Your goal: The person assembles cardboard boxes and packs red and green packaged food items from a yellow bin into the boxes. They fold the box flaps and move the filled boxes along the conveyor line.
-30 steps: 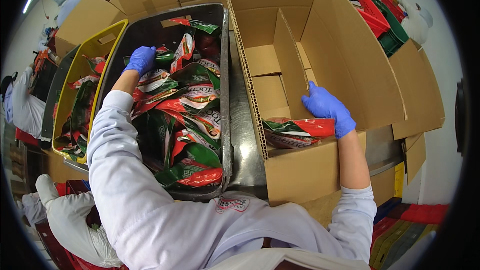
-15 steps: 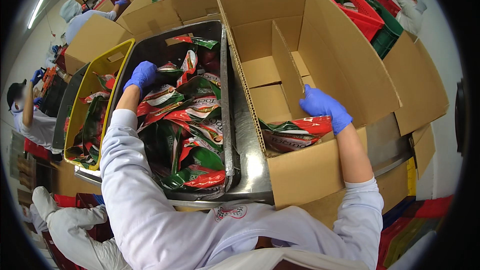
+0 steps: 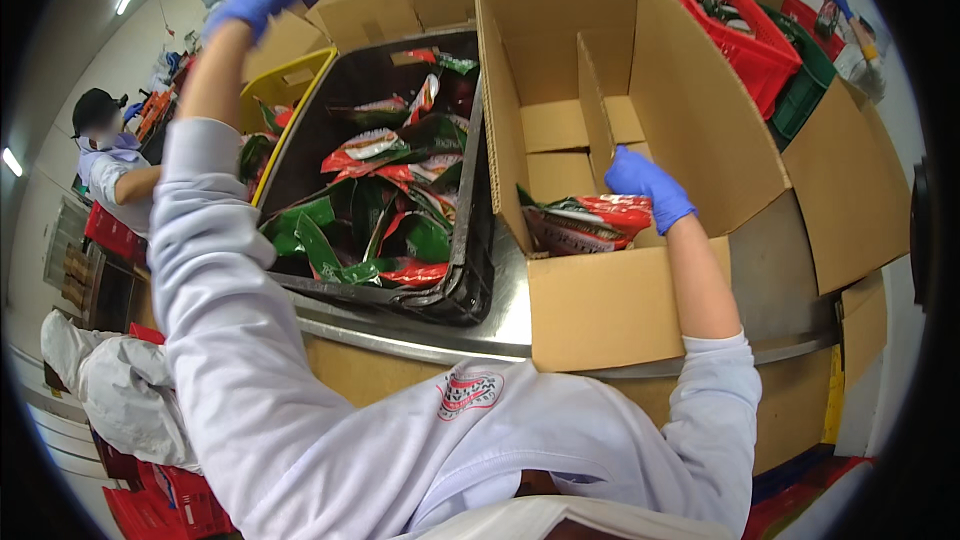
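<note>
Left hand: a blue-gloved hand [image 3: 258,0] raised high; it is blurred, so I cannot tell whether its fingers are spread, pressed together or pinching anything.
Right hand: a blue-gloved hand [image 3: 648,188] low inside the open box, fingers curled, fingertips at the near end of the divider; I cannot tell whether they pinch it.
Cardboard box: the open box [image 3: 705,110] stands around the right hand, with the cardboard divider [image 3: 594,95] running away from its fingertips.
Boxed pouch: a red, green and white pouch [image 3: 588,224] lies in the box, just left of the right wrist.
Black crate: the crate [image 3: 468,290] sits between the two hands, below the left and left of the right, holding many glossy pouches [image 3: 405,145].
Yellow crate: a second crate [image 3: 292,77] lies just beneath the left hand, partly behind its forearm.
Co-worker: a person in a dark cap [image 3: 120,175], left of the left forearm.
Red crate: pouches fill this one [image 3: 750,65], beyond the right hand and to its right.
</note>
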Tool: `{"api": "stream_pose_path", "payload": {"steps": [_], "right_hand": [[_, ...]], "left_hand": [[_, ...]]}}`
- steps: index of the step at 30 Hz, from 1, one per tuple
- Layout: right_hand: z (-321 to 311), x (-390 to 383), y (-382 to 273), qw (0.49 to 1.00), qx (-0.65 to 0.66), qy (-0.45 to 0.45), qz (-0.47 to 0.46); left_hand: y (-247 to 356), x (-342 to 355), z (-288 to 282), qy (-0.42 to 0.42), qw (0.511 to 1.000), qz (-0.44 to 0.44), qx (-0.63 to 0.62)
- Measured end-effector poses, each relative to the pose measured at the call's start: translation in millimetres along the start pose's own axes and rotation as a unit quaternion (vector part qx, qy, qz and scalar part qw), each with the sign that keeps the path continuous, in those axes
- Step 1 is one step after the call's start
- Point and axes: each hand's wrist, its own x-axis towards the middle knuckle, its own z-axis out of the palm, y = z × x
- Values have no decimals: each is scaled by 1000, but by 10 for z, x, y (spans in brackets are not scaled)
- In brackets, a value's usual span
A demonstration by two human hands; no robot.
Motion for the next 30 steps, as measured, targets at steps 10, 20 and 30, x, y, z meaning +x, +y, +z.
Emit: {"api": "stream_pose_path", "payload": {"steps": [10,20,30], "right_hand": [[-44,-87,-99,967,212,57,126],[-92,-126,-138,959,241,27,148],[51,9,-10,971,214,42,96]], "left_hand": [[150,-652,2542,-170,971,18,169],[-48,-425,2817,-209,957,41,196],[130,-142,1835,54,997,-55,-9]]}}
